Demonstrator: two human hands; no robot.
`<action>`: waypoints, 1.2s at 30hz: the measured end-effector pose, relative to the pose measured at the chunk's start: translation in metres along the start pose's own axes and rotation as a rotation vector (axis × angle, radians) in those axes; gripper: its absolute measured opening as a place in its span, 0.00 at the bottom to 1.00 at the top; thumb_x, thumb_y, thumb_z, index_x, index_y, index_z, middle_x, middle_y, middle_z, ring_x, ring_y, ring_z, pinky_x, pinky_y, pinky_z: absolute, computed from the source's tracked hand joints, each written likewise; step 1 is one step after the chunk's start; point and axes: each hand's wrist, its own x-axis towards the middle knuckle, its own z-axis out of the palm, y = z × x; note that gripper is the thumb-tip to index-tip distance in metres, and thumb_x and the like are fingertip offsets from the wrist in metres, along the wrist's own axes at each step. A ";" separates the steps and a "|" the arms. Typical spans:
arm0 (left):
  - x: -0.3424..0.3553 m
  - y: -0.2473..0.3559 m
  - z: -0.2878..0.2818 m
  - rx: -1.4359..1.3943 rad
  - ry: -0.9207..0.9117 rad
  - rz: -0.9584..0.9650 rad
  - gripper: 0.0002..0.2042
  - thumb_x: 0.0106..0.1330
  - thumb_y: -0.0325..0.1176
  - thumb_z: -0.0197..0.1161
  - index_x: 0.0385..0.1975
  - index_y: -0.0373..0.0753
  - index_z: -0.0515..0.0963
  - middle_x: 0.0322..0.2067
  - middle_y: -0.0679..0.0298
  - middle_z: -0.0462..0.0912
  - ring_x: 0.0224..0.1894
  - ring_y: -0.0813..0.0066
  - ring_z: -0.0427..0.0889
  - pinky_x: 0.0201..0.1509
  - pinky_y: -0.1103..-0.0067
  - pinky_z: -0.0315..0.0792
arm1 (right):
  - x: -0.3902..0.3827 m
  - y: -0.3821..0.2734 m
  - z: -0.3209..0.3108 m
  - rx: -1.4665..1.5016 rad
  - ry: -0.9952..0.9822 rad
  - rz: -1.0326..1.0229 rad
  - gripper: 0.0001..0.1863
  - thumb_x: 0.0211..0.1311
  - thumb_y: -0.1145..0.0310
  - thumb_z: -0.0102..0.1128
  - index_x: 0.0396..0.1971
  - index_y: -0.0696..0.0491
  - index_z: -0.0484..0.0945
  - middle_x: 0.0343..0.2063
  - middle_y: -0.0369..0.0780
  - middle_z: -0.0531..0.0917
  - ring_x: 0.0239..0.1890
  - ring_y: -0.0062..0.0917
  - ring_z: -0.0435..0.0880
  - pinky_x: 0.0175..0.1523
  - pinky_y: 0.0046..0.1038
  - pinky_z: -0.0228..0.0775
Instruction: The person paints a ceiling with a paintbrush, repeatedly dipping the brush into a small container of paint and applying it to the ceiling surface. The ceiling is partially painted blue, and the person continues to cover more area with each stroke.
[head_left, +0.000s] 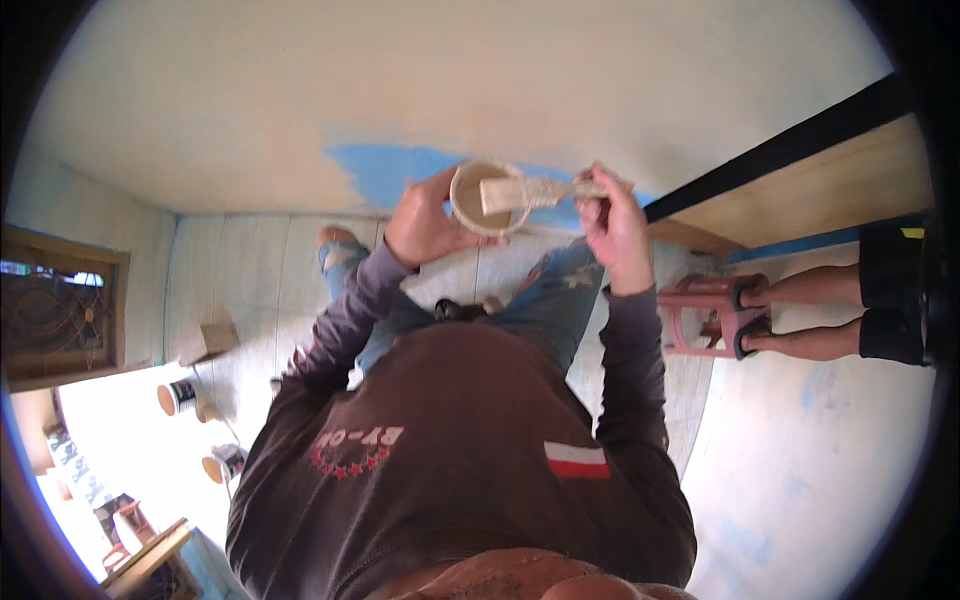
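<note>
My left hand (pixel 425 222) is wrapped round a small round paint cup (pixel 458 205) with a pale rim, held in front of my body. Over the cup's mouth lies the wide head of a paintbrush (pixel 520 192), coated in cream paint. The brush's handle is gripped in the closed fingers of my right hand (pixel 615 228), to the right of the cup. Just beyond both hands stands a wall (pixel 480 90) in pale cream, with a patch of blue (pixel 395 170) showing low on it. How much paint the cup holds I cannot tell.
At the right, another person's legs (pixel 815 288) stand on a reddish plastic stool (pixel 685 318). A black-edged wooden board (pixel 830 185) juts out above it. On the left are paint buckets (pixel 178 398), a cardboard-coloured box (pixel 207 342) and a wood-framed window (pixel 60 308). Pale planks (pixel 245 280) cover the floor.
</note>
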 end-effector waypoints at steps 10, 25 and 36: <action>0.007 0.021 -0.007 -0.065 -0.046 -0.001 0.42 0.45 0.43 0.88 0.60 0.32 0.77 0.50 0.53 0.88 0.53 0.64 0.88 0.57 0.68 0.81 | -0.019 0.000 -0.014 -0.056 -0.214 -0.101 0.13 0.71 0.61 0.67 0.44 0.56 0.83 0.26 0.33 0.82 0.23 0.09 0.72 0.24 0.13 0.56; 0.002 0.043 -0.005 -0.106 -0.007 -0.011 0.39 0.47 0.40 0.87 0.60 0.32 0.77 0.49 0.57 0.89 0.48 0.70 0.88 0.56 0.71 0.82 | -0.034 0.009 -0.013 0.174 -0.132 -0.232 0.09 0.69 0.64 0.68 0.37 0.51 0.79 0.30 0.35 0.84 0.29 0.17 0.83 0.26 0.17 0.63; 0.004 0.059 -0.008 -0.143 0.042 0.027 0.38 0.47 0.39 0.87 0.59 0.33 0.78 0.48 0.57 0.89 0.49 0.70 0.88 0.55 0.71 0.82 | -0.044 -0.007 -0.002 0.257 -0.181 -0.320 0.12 0.72 0.63 0.62 0.41 0.57 0.77 0.35 0.38 0.83 0.29 0.20 0.83 0.25 0.19 0.62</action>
